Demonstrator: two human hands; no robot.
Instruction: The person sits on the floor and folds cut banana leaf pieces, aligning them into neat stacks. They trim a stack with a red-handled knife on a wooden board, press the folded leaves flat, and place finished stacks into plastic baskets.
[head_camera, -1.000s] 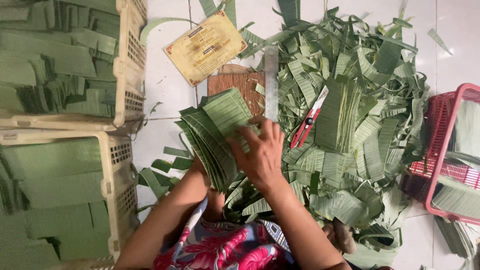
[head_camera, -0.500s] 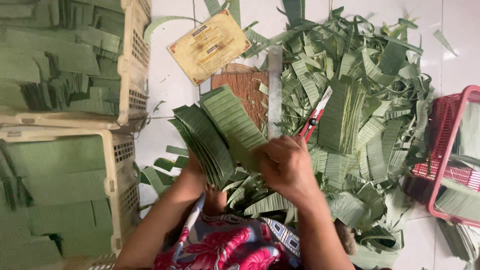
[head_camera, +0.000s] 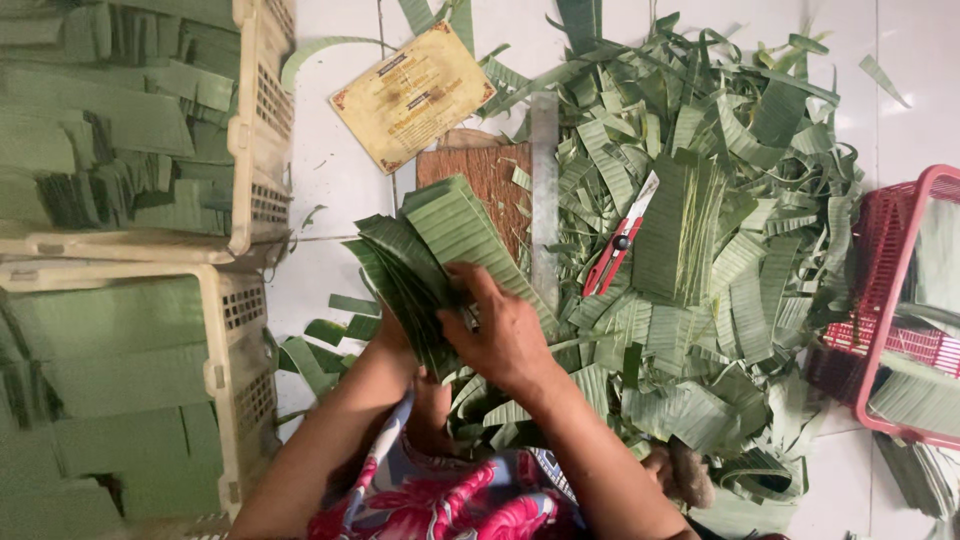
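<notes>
Centre of the head view: both hands work a fanned stack of cut banana-leaf pieces (head_camera: 430, 265), held just above the person's lap and over the near edge of a brown cutting board (head_camera: 485, 170). Right hand (head_camera: 505, 335) lies palm-down on the stack, fingers curled over the top sheets, thumb side toward the board; closed on the leaves, not flat. Left hand (head_camera: 395, 335) is mostly hidden under the stack (only the wrist and the heel of the hand show), so how far its fingers close I cannot tell; it appears to support the bundle from below. A metal ruler (head_camera: 545, 200) lies along the board's right edge, touching it. A red-handled cutter (head_camera: 618, 245) rests on the heap of leaf offcuts (head_camera: 720, 250) just beside the ruler. Two beige crates (head_camera: 250, 210) of stacked leaf sheets stand at left, a red basket (head_camera: 900, 300) at right, a yellowish printed card (head_camera: 412, 95) on the tiled floor (head_camera: 330, 180) beyond the board. Risk, as judged: the sheets are splayed, not squared, and slick leaves could slide out of the fan if the right-hand grip slackens, scattering into the offcuts, where sorted and scrap pieces look alike. The cutter lies within reach among loose scraps; a blind reach could meet its blade.
</notes>
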